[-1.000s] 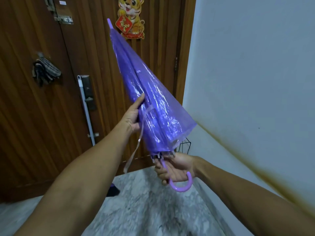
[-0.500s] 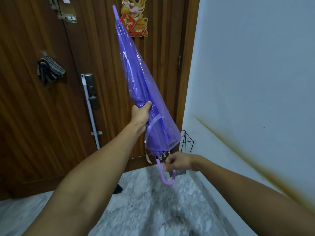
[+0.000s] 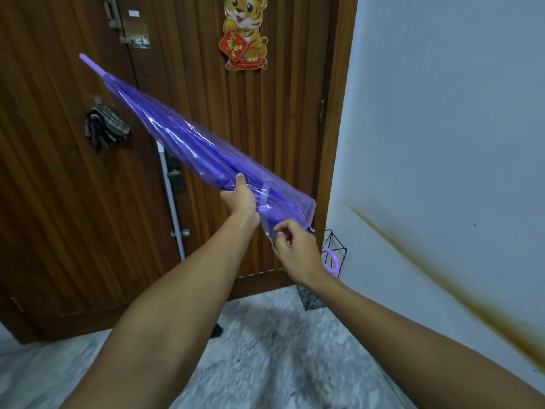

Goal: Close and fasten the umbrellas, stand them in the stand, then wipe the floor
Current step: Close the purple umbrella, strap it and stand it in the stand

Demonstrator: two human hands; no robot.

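A closed, see-through purple umbrella (image 3: pixel 182 143) slants across the view, its tip up at the left and its curved handle (image 3: pixel 331 261) low at the right. My left hand (image 3: pixel 240 199) grips the folded canopy near its lower end. My right hand (image 3: pixel 298 249) pinches the pale fastening strap (image 3: pixel 264 202) just below the canopy's edge. The strap runs across the canopy beside my left hand. A black wire umbrella stand (image 3: pixel 330 255) sits on the floor in the corner, partly hidden behind my right hand and the handle.
A wooden door (image 3: pixel 206 113) fills the back, with a tiger decoration (image 3: pixel 244 33), a striped cloth (image 3: pixel 104 128) hanging on a hook and a white pole (image 3: pixel 172 202) leaning against it. A white wall (image 3: pixel 442 113) stands at the right. The floor (image 3: pixel 265 364) is grey marble.
The umbrella has tilted from nearly upright to slanting, its tip swinging left and down. My right hand has left the handle and taken the strap.
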